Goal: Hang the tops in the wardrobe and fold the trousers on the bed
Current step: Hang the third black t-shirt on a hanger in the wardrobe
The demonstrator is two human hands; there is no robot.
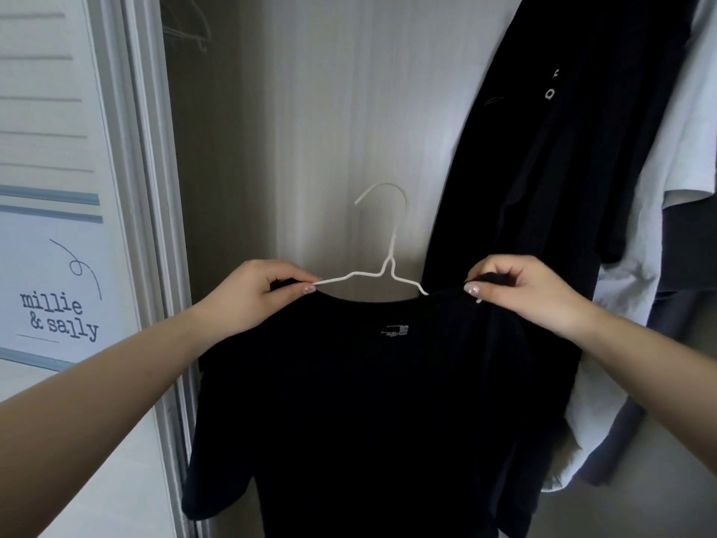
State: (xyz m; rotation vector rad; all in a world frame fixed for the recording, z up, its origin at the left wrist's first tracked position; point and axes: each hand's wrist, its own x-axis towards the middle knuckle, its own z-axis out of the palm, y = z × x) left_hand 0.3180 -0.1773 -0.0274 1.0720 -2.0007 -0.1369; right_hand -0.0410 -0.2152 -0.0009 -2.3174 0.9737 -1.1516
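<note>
Head view, the only one.

Black T-shirt [349, 401] held up at frame centre in front of the open wardrobe [310, 110], draped on a white wire hanger [382, 266]. Hook points up, toward 12 o'clock, free of any rail.

Left hand [252, 295] at 9 o'clock of the collar, fingers curled, pinching shoulder fabric where the hanger arm enters. Right hand [523, 293] at 3 o'clock of the collar, pinching a bunched fold of shoulder fabric.

Already hanging at 1 to 3 o'clock: a long black garment [562, 168], with a white T-shirt [679, 168] and grey cloth behind it. Sliding door [58, 227] with printed lettering at 9 o'clock.

Risks, as I judge them:
- The right shoulder looks bunched, not seated over the wire. Let go now and that side may slide off the arm, dropping the shirt.
- Both hands grip cloth, not the hook. Lifting by the fabric could tip the hanger and spill the wide collar.
- Raising it beside the black garment could snag the hook on that cloth.

Hidden or unclear:
- Wardrobe rail is out of frame above; cannot tell the free space on it.
- Right hanger end is buried under fabric and hand.
- Shirt hem is cut off at 6 o'clock.
- Faint shapes at 11 o'clock may be spare hangers; too dim to confirm.
- Bed and trousers not in view.
</note>
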